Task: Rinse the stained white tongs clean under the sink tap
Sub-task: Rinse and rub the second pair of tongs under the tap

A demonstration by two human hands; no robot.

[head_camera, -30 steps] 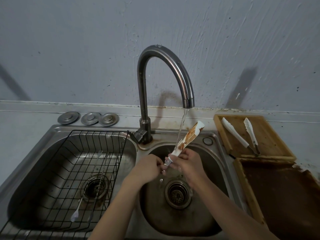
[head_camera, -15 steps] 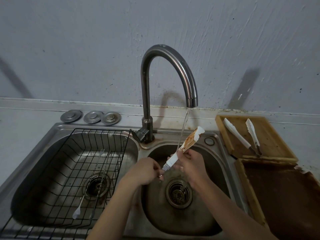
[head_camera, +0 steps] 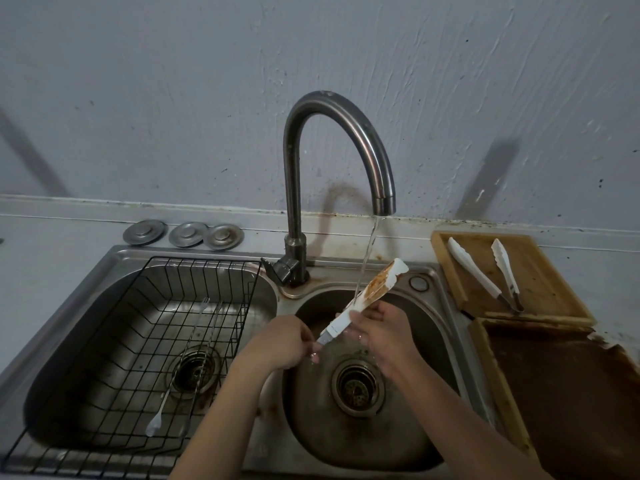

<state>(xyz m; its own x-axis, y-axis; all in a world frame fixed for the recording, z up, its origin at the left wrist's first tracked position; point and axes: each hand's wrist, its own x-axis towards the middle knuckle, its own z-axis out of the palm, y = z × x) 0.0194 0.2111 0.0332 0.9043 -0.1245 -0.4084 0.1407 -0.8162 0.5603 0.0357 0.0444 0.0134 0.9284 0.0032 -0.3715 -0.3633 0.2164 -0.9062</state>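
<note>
The stained white tongs (head_camera: 367,296) slant up to the right over the right sink bowl (head_camera: 426,407), brown-orange smears covering their upper end. A thin stream of water from the curved steel tap (head_camera: 346,133) falls onto their middle. My left hand (head_camera: 280,344) grips the metal handle end at the bottom. My right hand (head_camera: 377,327) wraps around the white shaft just below the stain.
A black wire rack (head_camera: 145,344) with a long utensil in it fills the left bowl. Three metal drain covers (head_camera: 183,233) lie behind it. A second pair of white tongs (head_camera: 485,271) rests on a wooden tray (head_camera: 540,299) at the right, above a dark board (head_camera: 561,403).
The tongs' stained tip has dropped slightly lower under the stream, and my right hand has slid along the shaft. The view has shifted a little to the left.
</note>
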